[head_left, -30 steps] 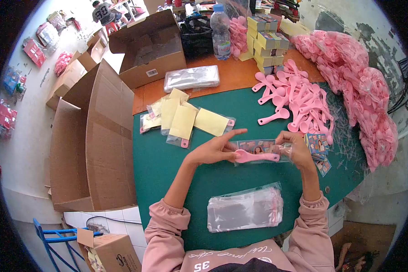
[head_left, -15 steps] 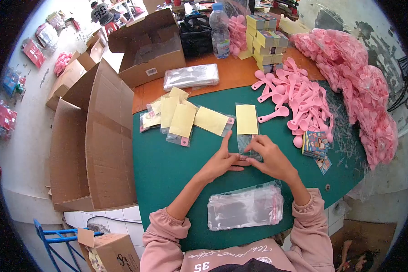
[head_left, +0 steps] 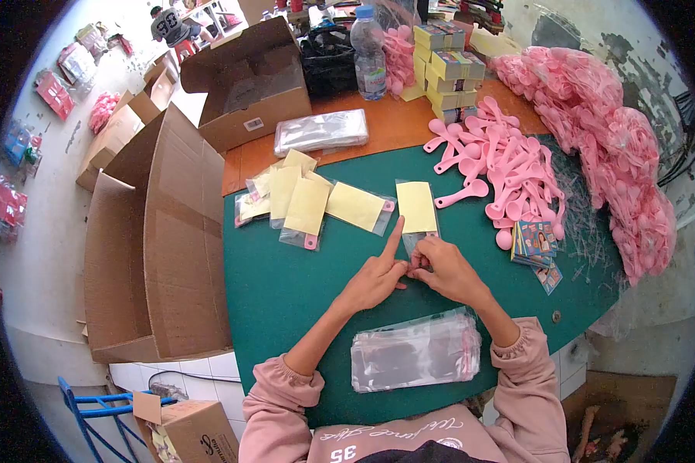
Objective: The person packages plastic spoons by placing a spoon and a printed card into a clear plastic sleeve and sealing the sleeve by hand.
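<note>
A clear packet with a yellow card (head_left: pixel 416 207) lies upright on the green mat, its lower end at my fingers. My left hand (head_left: pixel 375 279) points its index finger along the packet's left edge, thumb and other fingers bent at the bottom end. My right hand (head_left: pixel 446 270) pinches that same end from the right. Filled packets with yellow cards (head_left: pixel 306 205) lie to the left. Nearer my body is a stack of clear empty bags (head_left: pixel 415 352). Loose pink spoons (head_left: pixel 510 171) are heaped at the right, above small printed cards (head_left: pixel 534 241).
Open cardboard boxes (head_left: pixel 187 239) stand at the left. Along the back are a bundle of clear bags (head_left: pixel 321 131), a water bottle (head_left: pixel 370 58) and stacked card bundles (head_left: pixel 449 73). Bagged pink spoons (head_left: pixel 622 143) line the right edge. A person (head_left: pixel 170 27) sits far back left.
The packet has gone from being held across both hands, spoon and printed side showing, to lying on the mat with its yellow side up. Both hands have moved to its lower end.
</note>
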Demonstrator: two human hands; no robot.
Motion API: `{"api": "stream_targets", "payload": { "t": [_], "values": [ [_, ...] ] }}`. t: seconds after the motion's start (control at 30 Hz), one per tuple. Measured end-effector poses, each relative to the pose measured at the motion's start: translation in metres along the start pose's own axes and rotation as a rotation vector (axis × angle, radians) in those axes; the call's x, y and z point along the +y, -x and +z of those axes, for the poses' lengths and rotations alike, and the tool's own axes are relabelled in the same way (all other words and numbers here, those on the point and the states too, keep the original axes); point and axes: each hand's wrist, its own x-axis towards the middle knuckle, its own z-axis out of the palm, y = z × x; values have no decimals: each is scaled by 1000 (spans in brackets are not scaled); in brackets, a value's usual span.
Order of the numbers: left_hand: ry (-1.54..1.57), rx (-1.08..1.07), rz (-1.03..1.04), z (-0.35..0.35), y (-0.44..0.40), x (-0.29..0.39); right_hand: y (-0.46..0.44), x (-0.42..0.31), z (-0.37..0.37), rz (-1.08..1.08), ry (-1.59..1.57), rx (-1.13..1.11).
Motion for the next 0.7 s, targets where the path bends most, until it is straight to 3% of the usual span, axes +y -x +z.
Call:
{"api": "stream_targets", "payload": {
  "t": [0.13,0.2,0.33,0.4,0.5,0.57,0.63,0.7],
  "values": [
    [108,50,-36,1,-6,-2,1,1,3,-24,7,23],
    [288,91,-106,1,-11,-8,1,1,5,-135,84,69],
    [153,52,-60,-1,-15,-17,3,0,3,-160,114,50],
    [277,32,-46,0,-16,-18,3,-4,-13,114,-140,-199],
    [393,109,-111,-2,-11,-2,8,7,-47,-7,-302,-378],
    [389,34,-112,-7,-12,-2,12,21,-80,-118,-315,-358],
    [384,-45,-116,-11,-13,-9,19,40,-127,-3,-570,-273],
    [380,-87,-77,-11,-16,-23,13,71,-170,32,-524,8]
  ]
}}
